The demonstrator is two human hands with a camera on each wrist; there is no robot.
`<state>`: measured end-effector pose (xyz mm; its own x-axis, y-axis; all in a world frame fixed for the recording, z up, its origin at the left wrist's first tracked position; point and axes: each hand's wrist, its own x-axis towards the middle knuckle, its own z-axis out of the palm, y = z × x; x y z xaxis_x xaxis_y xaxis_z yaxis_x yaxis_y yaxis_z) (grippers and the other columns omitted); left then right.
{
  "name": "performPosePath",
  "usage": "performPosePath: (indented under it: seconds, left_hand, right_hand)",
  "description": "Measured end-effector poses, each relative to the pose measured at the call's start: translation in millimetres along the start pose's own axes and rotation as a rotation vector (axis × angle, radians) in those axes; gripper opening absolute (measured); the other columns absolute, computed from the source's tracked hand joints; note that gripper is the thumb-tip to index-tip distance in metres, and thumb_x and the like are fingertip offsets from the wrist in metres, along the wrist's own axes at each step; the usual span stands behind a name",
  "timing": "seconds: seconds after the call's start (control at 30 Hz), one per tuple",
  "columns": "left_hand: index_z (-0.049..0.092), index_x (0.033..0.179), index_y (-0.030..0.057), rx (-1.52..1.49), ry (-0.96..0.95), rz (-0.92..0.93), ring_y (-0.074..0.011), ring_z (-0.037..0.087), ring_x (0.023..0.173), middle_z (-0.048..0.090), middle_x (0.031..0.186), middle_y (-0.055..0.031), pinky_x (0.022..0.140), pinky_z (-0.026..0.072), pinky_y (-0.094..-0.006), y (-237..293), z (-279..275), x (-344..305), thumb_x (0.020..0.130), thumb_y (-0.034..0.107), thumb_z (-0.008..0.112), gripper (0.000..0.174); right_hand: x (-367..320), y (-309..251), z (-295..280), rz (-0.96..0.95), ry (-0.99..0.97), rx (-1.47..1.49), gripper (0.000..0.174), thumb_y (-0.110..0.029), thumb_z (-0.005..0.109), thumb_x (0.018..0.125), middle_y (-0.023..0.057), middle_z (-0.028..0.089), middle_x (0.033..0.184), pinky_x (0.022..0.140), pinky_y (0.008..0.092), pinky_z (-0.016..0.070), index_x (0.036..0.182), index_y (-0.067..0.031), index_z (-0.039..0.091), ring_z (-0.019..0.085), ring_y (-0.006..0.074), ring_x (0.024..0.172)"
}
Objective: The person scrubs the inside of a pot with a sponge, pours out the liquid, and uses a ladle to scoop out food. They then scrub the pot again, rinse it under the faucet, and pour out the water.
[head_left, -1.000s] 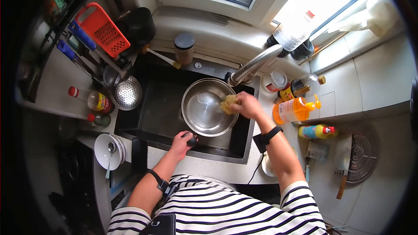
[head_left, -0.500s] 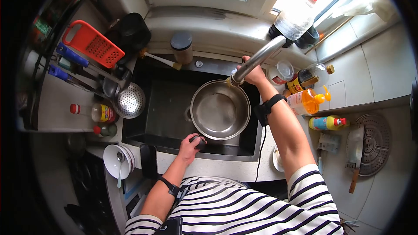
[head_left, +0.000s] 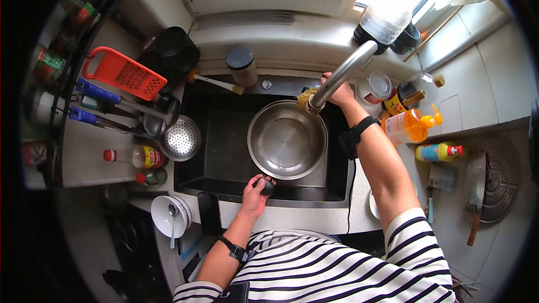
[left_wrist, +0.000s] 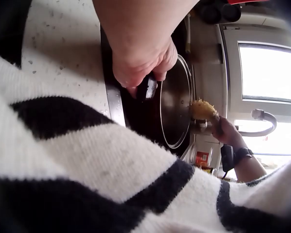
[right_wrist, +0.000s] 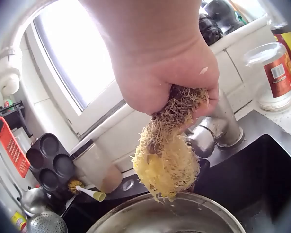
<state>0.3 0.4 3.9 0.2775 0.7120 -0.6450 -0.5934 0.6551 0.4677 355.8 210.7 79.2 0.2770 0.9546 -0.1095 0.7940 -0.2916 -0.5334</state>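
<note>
A round stainless steel pan [head_left: 287,141] sits over the right part of the dark sink [head_left: 216,129]. My left hand [head_left: 254,197] grips its black handle [head_left: 265,187] at the sink's front edge. Beside the faucet [head_left: 347,70], at the pan's far side, is my right hand [head_left: 340,93], partly hidden by the spout in the head view. It holds a yellowish, fibrous loofah [right_wrist: 167,162], its frayed end hanging above the pan's rim. In the right wrist view, the curled fingers are close to the faucet's body [right_wrist: 222,124].
Left of the sink hang a red grater [head_left: 126,73] and a skimmer [head_left: 181,138]. A lidded jar [head_left: 242,66] and a brush [head_left: 216,83] are behind it. Bottles, including an orange pump bottle [head_left: 405,127], line the right side. White bowls [head_left: 168,217] stand front left.
My right hand has moved with the loofah from inside the pan, back and right to the faucet. The left hand keeps its grip on the handle. The head view has shifted.
</note>
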Motion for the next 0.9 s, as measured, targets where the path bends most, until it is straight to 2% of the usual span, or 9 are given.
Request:
performPosePath:
  seconds: [0.17,0.27,0.37,0.4,0.5,0.53,0.63,0.73,0.9]
  left_hand:
    - [0.047,0.115,0.0068,-0.02,0.016,0.028,-0.0295,0.06,0.106,0.06,0.108,-0.0104,0.092,0.0501,-0.0422,0.8,1.4,1.2,0.093,0.011,0.06,0.026]
    - [0.048,0.114,0.0076,-0.032,-0.007,0.008,-0.0299,0.061,0.106,0.061,0.108,-0.0105,0.091,0.0503,-0.0425,1.4,-2.6,4.3,0.093,0.012,0.06,0.025]
    - [0.048,0.113,0.0087,-0.02,-0.007,-0.029,-0.0304,0.061,0.106,0.061,0.108,-0.0108,0.091,0.0504,-0.0425,0.4,-4.0,7.2,0.093,0.012,0.059,0.023]
    - [0.048,0.112,0.0095,-0.019,-0.005,-0.023,-0.0306,0.061,0.105,0.061,0.108,-0.0109,0.09,0.0505,-0.0427,-1.4,-6.3,9.2,0.094,0.013,0.059,0.021]
    - [0.048,0.112,0.0099,-0.026,0.016,-0.018,-0.0305,0.062,0.104,0.061,0.107,-0.0107,0.09,0.0509,-0.0424,-1.3,-5.7,10.2,0.094,0.013,0.058,0.02]
    - [0.048,0.112,0.01,-0.018,0.02,-0.019,-0.0302,0.062,0.104,0.062,0.106,-0.0101,0.088,0.0512,-0.042,-0.6,-3.3,9.2,0.095,0.014,0.057,0.02]
    - [0.048,0.111,0.0099,0.0,0.013,-0.009,-0.03,0.062,0.104,0.062,0.106,-0.0098,0.088,0.0514,-0.0419,-1.2,-3.7,8.4,0.095,0.016,0.057,0.019]
    - [0.048,0.112,0.0092,0.031,0.013,-0.002,-0.0296,0.062,0.103,0.061,0.106,-0.0096,0.089,0.0512,-0.042,0.1,-1.9,8.1,0.096,0.017,0.056,0.019]
    - [0.047,0.113,0.0069,0.036,0.026,0.011,-0.0291,0.062,0.1,0.061,0.104,-0.0105,0.089,0.0506,-0.0415,0.2,0.3,7.6,0.097,0.016,0.054,0.02]
  right_hand:
    - [0.1,1.9,3.2,0.122,0.01,0.034,0.046,-0.045,0.058,0.087,0.0178,0.063,0.117,0.094,0.041,0.0455,0.116,-0.01,0.063,0.058,0.0355,0.112]
    - [2.3,7.3,6.9,0.062,0.0,-0.013,0.047,-0.046,0.058,0.086,0.0169,0.063,0.116,0.094,0.0406,0.0455,0.117,-0.0106,0.063,0.058,0.0353,0.112]
    - [0.0,2.5,5.3,0.133,0.023,-0.009,0.046,-0.046,0.058,0.086,0.0149,0.064,0.116,0.094,0.0402,0.0454,0.118,-0.0131,0.063,0.059,0.0346,0.111]
    - [-0.1,3.8,8.9,0.105,0.071,-0.049,0.037,-0.044,0.056,0.085,0.0147,0.066,0.108,0.088,0.0431,0.0476,0.107,-0.0155,0.064,0.061,0.0364,0.104]
    - [1.8,5.0,9.9,0.08,0.072,-0.065,0.029,-0.042,0.055,0.085,0.0161,0.065,0.098,0.08,0.0462,0.0488,0.096,-0.0154,0.06,0.061,0.0386,0.097]
    - [2.0,6.0,11.9,0.043,0.11,-0.079,0.028,-0.041,0.053,0.085,0.0175,0.062,0.091,0.074,0.0483,0.0485,0.089,-0.0134,0.055,0.061,0.0404,0.092]
    - [2.2,7.5,12.6,0.028,0.107,-0.138,0.027,-0.041,0.053,0.086,0.016,0.065,0.093,0.074,0.0476,0.0496,0.095,-0.0159,0.059,0.062,0.0393,0.092]
    - [-16.4,-17.9,-6.1,-0.026,0.093,-0.202,0.03,-0.029,0.05,0.086,0.0184,0.068,0.101,0.083,0.0491,0.0522,0.105,-0.0101,0.065,0.064,0.0395,0.097]
    - [-25.9,-36.4,-17.2,0.073,0.094,-0.188,0.027,-0.023,0.047,0.087,0.0169,0.069,0.099,0.081,0.0476,0.0535,0.102,-0.0128,0.067,0.066,0.0365,0.095]
